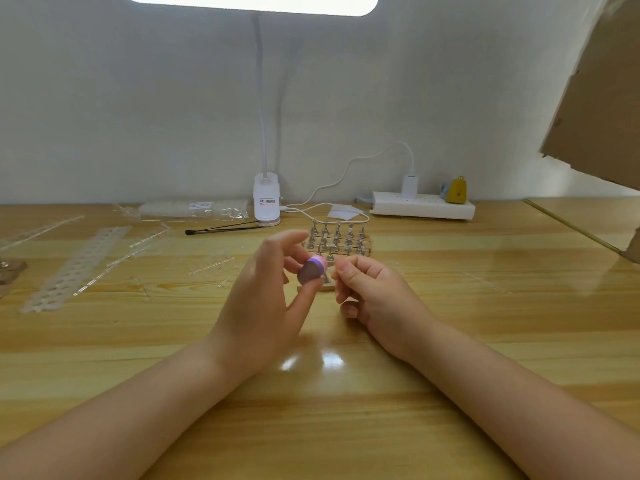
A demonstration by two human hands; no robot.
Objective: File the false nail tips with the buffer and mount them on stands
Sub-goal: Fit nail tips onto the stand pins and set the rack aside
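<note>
Plain pale wall (138, 98) behind glossy light wooden table (346, 410). Bright lamp head (249, 1) at top edge, thin white neck running down to white clip base (266, 199) at table's far edge. White power strip (422, 206) against wall, charger plugged in. Brown panel, perhaps cardboard (602, 98), upper right

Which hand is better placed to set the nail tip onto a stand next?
Right. The right hand pinches something small, likely the tip, beside the stands; the left hand is occupied holding the buffer.
</note>
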